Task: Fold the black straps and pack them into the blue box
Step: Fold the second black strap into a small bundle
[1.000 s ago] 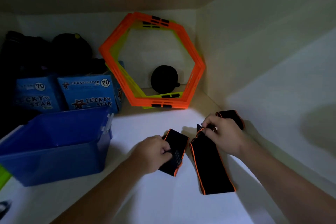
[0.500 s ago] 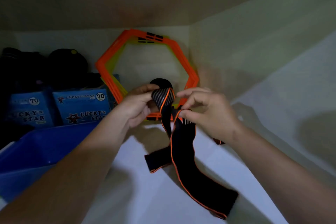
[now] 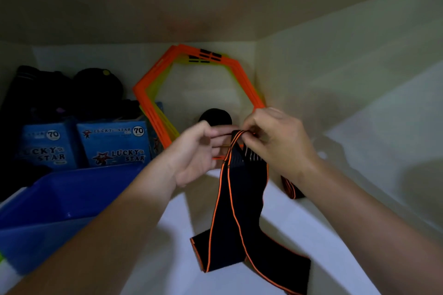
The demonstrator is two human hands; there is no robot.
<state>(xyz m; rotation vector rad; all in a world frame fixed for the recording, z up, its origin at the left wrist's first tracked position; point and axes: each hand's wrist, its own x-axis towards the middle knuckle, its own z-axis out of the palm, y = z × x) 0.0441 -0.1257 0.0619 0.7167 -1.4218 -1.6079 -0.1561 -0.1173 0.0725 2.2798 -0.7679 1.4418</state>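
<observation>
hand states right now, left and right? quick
Left hand: fingers at the top edge of the black strap; a grip cannot be told.
Right hand: closed, fingers pinching the top of the black strap.

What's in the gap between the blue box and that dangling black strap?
In the head view, only the person's left forearm crosses it, above bare white shelf. The blue box and black strap do not touch.

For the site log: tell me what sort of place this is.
Probably a storage shelf or cupboard for sports gear: stacked orange hexagonal rings stand at the back, beside Lucky Star boxes and a blue box.
</observation>
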